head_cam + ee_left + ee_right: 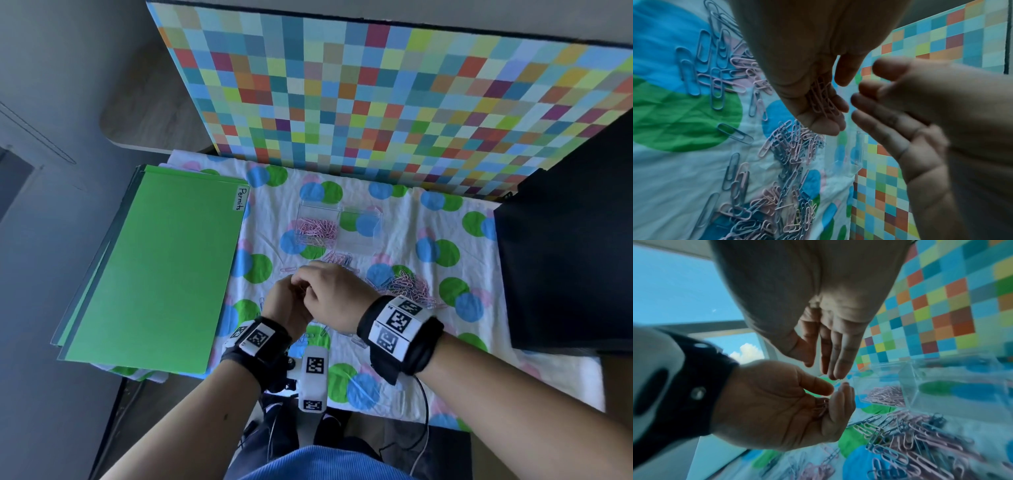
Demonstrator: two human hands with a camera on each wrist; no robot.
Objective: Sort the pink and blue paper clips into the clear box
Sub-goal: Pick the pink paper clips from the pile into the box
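Observation:
My left hand (287, 298) is cupped palm-up over the spotted cloth and holds a few pink paper clips (822, 100) in its curled fingers (840, 395). My right hand (329, 291) hovers just above it with straight fingers (840, 366) pointing down at the cupped palm and nothing in it. The clear box (339, 209) stands a little further back; its left compartment holds pink clips (317, 228), its right one (363, 236) shows only the cloth through it. A mixed pile of pink and blue clips (407, 286) lies to the right of my hands.
More loose clips (719, 68) are scattered under and around my hands. A stack of green folders (154, 267) labelled "Permits" lies at the left. A checkered board (376, 96) stands behind the box, and a black object (565, 257) borders the cloth on the right.

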